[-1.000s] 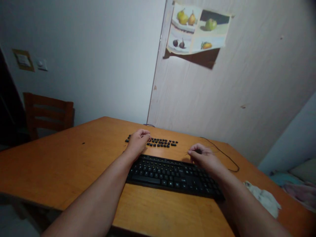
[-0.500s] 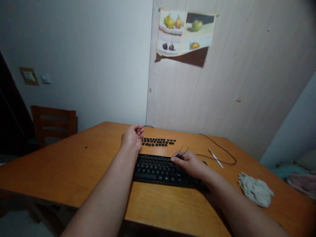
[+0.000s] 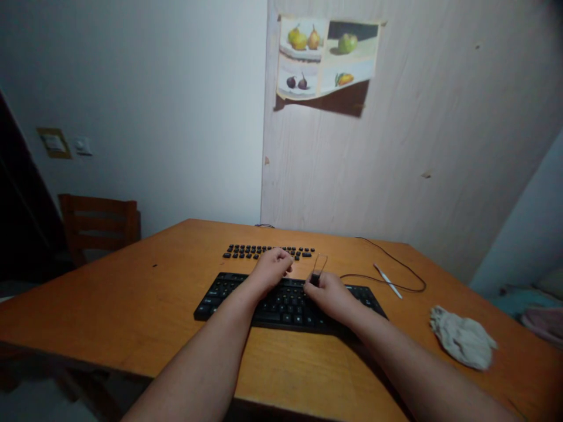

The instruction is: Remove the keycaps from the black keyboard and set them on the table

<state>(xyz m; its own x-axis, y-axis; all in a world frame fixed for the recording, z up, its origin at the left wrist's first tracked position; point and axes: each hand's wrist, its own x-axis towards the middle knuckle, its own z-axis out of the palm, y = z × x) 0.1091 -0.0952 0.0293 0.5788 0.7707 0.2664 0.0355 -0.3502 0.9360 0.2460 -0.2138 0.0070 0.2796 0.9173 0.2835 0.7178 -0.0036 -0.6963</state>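
A black keyboard lies on the wooden table in front of me, partly covered by both forearms. My right hand is closed around a wire keycap puller with a dark handle; its thin wire loops point up and away, above the keyboard's right half. Over the keyboard's far edge is my left hand, fingers curled in together; whatever they may hold is hidden. Just beyond the keyboard, loose black keycaps are laid out in rows, some of them blocked from sight by my left hand.
On the right, a white pen-like stick lies beside a dark cable. A crumpled pale cloth rests closer to me. One small black piece sits on the table's left side. Behind stands a wooden chair.
My left hand has moved right and nearer, from beside the loose keycaps to over the keyboard, its fingers more curled. The puller in my right hand has turned more upright.
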